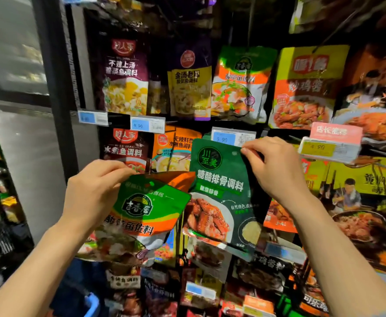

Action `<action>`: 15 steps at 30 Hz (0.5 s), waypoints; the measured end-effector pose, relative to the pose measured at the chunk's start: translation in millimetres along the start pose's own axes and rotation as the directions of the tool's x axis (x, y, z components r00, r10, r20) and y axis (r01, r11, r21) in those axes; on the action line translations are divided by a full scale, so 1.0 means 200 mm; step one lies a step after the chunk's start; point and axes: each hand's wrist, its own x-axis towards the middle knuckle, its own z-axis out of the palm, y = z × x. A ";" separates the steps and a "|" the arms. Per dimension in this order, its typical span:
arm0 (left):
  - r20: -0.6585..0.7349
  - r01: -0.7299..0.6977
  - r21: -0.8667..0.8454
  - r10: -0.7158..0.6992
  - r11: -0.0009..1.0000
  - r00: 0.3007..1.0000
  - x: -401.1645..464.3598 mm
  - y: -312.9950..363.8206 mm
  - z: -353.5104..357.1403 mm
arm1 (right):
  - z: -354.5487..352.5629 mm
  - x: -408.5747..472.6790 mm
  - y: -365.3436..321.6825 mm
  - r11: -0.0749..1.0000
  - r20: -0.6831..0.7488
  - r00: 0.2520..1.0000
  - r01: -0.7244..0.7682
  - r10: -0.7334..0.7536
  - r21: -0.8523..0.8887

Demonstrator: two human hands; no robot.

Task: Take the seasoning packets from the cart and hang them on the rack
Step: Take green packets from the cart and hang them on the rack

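The person stands close to a dark rack (237, 19) crowded with hanging seasoning packets, both bare arms raised toward its middle rows. The left hand (91, 191) pinches the top edge of a bright green and orange packet (146, 209), thumb and curled fingers closed on its upper corner, so the packet hangs tilted in front of the lower rows. The right hand (276, 168) grips the upper right corner of a dark green packet (219, 193) showing glazed ribs, fingertips curled over the edge just beneath a blue price tag (226, 138) reading 5.90. The two held packets overlap slightly, the bright green one lying across the dark one's left edge. I cannot tell whether the dark green packet is already on a hook or only held up against the rack. Above them hang a purple packet (125, 76), a yellow and purple one (190, 88) and a green and orange one (240, 83). A blue cart edge (91, 303) shows at the bottom between the arms.
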 end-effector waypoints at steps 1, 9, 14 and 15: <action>-0.003 0.002 0.000 -0.002 1.000 1.000 0.00 0.00 -0.01 | 0.01 0.00 0.00 1.000 0.004 1.000 -0.001 0.001 -0.006; 0.016 0.057 -0.138 -0.056 0.989 0.998 -0.09 0.07 0.10 | 0.10 -0.23 0.04 0.987 0.085 0.989 -0.128 0.120 0.093; 0.132 0.099 -0.231 -0.069 0.968 0.989 -0.23 0.07 0.26 | 0.17 -0.37 0.10 0.963 0.161 0.956 -0.259 0.246 0.071; 0.159 0.112 -0.240 -0.075 0.964 0.985 -0.25 0.06 0.28 | 0.18 -0.37 0.10 0.960 0.166 0.952 -0.272 0.259 0.063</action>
